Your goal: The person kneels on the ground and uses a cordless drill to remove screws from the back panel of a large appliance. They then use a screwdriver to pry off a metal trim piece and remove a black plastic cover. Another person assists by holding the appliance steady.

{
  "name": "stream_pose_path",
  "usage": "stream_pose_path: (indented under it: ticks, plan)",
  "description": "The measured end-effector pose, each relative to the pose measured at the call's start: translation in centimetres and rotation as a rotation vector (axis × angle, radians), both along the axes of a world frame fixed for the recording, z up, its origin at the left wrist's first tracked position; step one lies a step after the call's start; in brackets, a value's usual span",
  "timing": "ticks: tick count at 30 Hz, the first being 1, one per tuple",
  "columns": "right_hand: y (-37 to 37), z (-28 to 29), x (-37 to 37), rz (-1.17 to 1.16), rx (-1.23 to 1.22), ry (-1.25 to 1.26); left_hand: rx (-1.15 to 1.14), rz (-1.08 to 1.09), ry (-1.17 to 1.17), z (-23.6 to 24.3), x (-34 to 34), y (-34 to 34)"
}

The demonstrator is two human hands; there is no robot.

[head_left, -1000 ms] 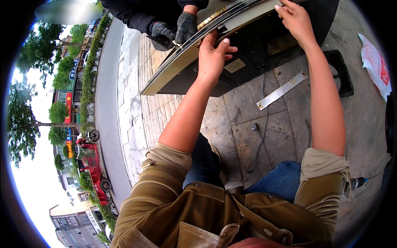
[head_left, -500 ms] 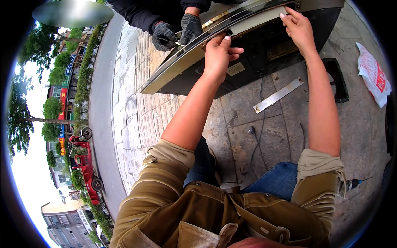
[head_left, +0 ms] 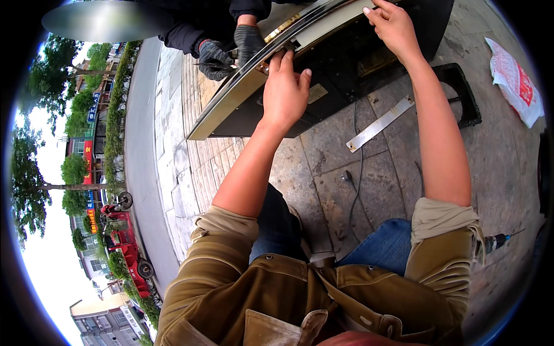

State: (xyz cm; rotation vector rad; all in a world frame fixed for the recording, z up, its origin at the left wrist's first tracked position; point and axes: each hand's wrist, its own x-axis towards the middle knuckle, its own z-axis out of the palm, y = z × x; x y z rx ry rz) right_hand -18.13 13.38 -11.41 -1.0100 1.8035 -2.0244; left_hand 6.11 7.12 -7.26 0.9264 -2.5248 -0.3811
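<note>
A large dark metal appliance housing [head_left: 242, 118] with a pale metal edge stands tilted at the top. A pale flat strip [head_left: 332, 24] lies along its upper edge. My right hand [head_left: 393, 29] pinches the strip's right end between thumb and fingers. To the left of the strip, my left hand [head_left: 286, 92] rests its fingertips on the housing's edge, with the thumb apart; it holds nothing I can see. Across the housing, a co-worker's two grey-gloved hands [head_left: 248, 43] work at the edge, one with a thin tool.
A perforated silver metal strip [head_left: 381, 124], a cable with a plug [head_left: 347, 176] and a black frame [head_left: 470, 106] lie on the paving. Further right are a white-and-red plastic bag [head_left: 516, 83] and a power drill [head_left: 495, 242]. A red three-wheeler [head_left: 124, 245] stands by the road.
My left hand has shifted left along the housing's edge and its fingers have straightened. My right hand stays at the strip's end. The whole view has shifted slightly.
</note>
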Motion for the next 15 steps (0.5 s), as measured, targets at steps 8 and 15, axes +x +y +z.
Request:
stream_pose_path:
  ticks: [8,15]
  plan:
    - [0.0,0.2,0.2,0.019,0.013,0.005,0.017,0.013,-0.086,-0.9,-0.1,-2.6]
    - [0.2,0.4,0.4,0.043,0.008,-0.059,0.524,-0.002,0.224,-0.4,-0.3,-2.1]
